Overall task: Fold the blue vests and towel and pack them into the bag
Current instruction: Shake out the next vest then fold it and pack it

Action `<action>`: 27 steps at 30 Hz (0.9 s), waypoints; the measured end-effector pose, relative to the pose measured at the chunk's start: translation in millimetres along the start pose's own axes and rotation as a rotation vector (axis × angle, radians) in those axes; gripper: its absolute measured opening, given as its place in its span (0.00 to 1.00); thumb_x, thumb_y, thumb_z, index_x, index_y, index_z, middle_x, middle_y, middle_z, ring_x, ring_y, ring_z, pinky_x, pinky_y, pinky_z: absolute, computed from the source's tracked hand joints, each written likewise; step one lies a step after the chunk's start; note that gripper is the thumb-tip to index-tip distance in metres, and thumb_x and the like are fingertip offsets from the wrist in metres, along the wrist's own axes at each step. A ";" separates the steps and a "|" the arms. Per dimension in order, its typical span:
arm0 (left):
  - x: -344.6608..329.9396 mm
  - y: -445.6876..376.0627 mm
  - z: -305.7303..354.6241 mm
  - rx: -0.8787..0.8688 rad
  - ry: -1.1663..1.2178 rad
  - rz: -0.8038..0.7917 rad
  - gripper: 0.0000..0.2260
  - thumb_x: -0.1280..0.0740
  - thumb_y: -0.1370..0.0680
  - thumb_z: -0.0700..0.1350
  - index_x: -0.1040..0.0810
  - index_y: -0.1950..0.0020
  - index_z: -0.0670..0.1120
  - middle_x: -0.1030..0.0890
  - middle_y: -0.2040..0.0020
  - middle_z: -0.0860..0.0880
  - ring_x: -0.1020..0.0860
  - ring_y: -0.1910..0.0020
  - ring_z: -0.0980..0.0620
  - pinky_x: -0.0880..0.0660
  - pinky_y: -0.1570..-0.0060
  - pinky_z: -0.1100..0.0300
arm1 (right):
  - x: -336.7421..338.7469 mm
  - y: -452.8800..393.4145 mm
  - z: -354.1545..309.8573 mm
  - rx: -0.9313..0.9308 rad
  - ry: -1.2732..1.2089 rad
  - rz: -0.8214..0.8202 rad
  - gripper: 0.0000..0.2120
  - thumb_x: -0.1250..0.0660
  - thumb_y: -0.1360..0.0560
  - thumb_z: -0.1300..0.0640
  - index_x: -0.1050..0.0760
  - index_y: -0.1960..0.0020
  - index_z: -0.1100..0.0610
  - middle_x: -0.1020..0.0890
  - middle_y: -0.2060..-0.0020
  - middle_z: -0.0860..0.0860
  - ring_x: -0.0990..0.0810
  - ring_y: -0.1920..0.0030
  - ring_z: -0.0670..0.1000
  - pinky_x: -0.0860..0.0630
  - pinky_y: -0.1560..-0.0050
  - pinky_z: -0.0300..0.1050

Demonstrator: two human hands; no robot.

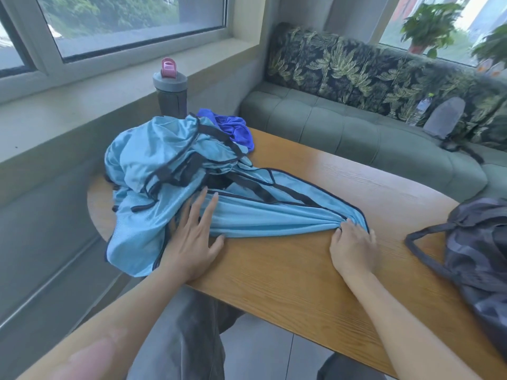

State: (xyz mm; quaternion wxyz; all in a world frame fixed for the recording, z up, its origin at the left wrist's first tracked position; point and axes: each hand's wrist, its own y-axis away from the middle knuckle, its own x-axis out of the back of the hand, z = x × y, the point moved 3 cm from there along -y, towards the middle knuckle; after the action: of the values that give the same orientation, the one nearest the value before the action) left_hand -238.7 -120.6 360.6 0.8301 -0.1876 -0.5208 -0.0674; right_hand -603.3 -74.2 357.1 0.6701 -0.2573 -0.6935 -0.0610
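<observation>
Blue vest (274, 215) pressed by left hand (192, 242), pinched by right hand (354, 242)

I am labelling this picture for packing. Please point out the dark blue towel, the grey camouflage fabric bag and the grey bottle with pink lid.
dark blue towel (236, 130): head view, crumpled middle.
grey camouflage fabric bag (477, 259): head view, body.
grey bottle with pink lid (170, 98): head view, dark side wall.

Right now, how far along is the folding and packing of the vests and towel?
Barely started. Nothing looks folded: the light blue vests lie heaped at the table's left end. In hand: one vest is stretched out, the left hand lying flat on it, the right hand pinching its bunched end. Left: the dark blue towel behind the heap, and packing the grey bag.
</observation>
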 end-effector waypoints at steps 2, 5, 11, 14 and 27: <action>-0.2 -1.0 -1.1 0.013 -0.043 0.005 0.40 0.42 0.23 0.63 0.57 0.16 0.55 0.58 0.16 0.52 0.53 0.18 0.44 0.45 0.23 0.37 | 2.3 0.0 -6.9 -0.005 0.082 0.012 0.20 0.44 0.17 0.55 0.27 0.29 0.62 0.25 0.29 0.58 0.32 0.26 0.58 0.43 0.22 0.58; 4.1 -0.8 1.3 0.010 -0.139 0.047 0.38 0.40 0.23 0.62 0.49 0.16 0.53 0.52 0.16 0.47 0.49 0.19 0.41 0.44 0.24 0.38 | 11.7 4.7 -25.4 0.164 0.082 0.003 0.24 0.43 0.19 0.60 0.37 0.22 0.60 0.35 0.22 0.58 0.40 0.22 0.58 0.45 0.21 0.57; 21.8 -26.2 33.0 -0.566 -0.384 0.083 0.33 0.47 0.19 0.67 0.38 0.18 0.52 0.39 0.18 0.48 0.45 0.18 0.45 0.46 0.24 0.42 | 23.8 35.5 -121.4 0.564 -0.257 -0.267 0.29 0.43 0.17 0.47 0.47 0.18 0.45 0.41 0.20 0.46 0.45 0.20 0.49 0.44 0.21 0.57; 41.0 -74.6 30.3 -0.497 -0.528 -0.220 0.48 0.47 0.28 0.79 0.59 0.16 0.57 0.45 0.16 0.50 0.55 0.17 0.42 0.59 0.22 0.40 | 14.3 41.1 -150.1 0.522 -0.308 -0.389 0.25 0.44 0.17 0.40 0.40 0.21 0.40 0.42 0.20 0.41 0.49 0.19 0.49 0.52 0.22 0.67; 77.9 -114.1 -54.9 -0.193 -0.726 -0.397 0.61 0.41 0.44 0.86 0.65 0.20 0.64 0.40 0.20 0.51 0.45 0.21 0.38 0.52 0.23 0.36 | 11.9 37.1 -57.0 0.416 -0.500 -0.308 0.16 0.38 0.16 0.49 0.25 0.29 0.48 0.29 0.30 0.35 0.37 0.26 0.34 0.47 0.20 0.44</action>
State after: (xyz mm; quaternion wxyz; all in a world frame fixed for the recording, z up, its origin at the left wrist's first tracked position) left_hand -192.8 -240.1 436.2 0.5423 -0.1718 -0.7968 -0.2039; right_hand -535.5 -63.4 364.3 0.5008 -0.0149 -0.8642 0.0462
